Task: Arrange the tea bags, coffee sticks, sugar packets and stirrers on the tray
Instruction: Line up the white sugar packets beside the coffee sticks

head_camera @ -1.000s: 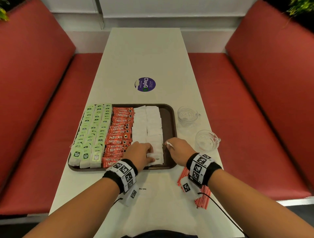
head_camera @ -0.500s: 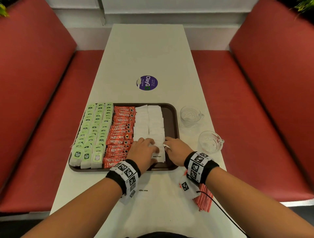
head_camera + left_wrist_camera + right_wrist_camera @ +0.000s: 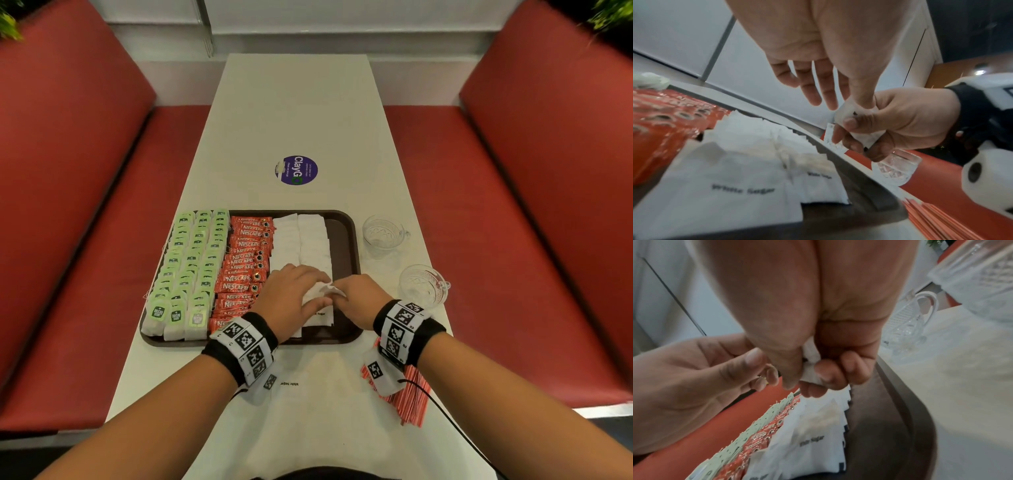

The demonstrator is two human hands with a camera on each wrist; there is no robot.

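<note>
Holding a crumpled white sugar packet (image 3: 865,138) over the near right part of the brown tray (image 3: 346,240), the right hand (image 3: 358,301) is curling its fingers and thumb around the paper. Risk noted first: the packet is being squeezed rather than pinched flat, so it could tear or go down creased and sit proud of the rows; a careless drop could also be knocking the overlapped sugar packets (image 3: 310,246) out of line, since they are lying loose like shingles. The left hand (image 3: 291,294) is hovering just beside the right one, over the near end of those white rows, fingers straight and relaxed, gripping nothing; its thumb is reaching toward the held packet, and whether it is actually touching the paper I cannot tell. A sweep of that hand could be dragging the neighbouring coffee sticks (image 3: 245,270), which are lying in the middle of the tray, with tea bags (image 3: 191,260) filling its left side. Stirrers (image 3: 411,394) are waiting off the tray, on the table (image 3: 298,102) past its near right corner, partly under the right wrist, so that step looks not yet done. Two glass cups (image 3: 383,233) are standing just right of the tray, close enough for an elbow or wrist to be bumping them.
</note>
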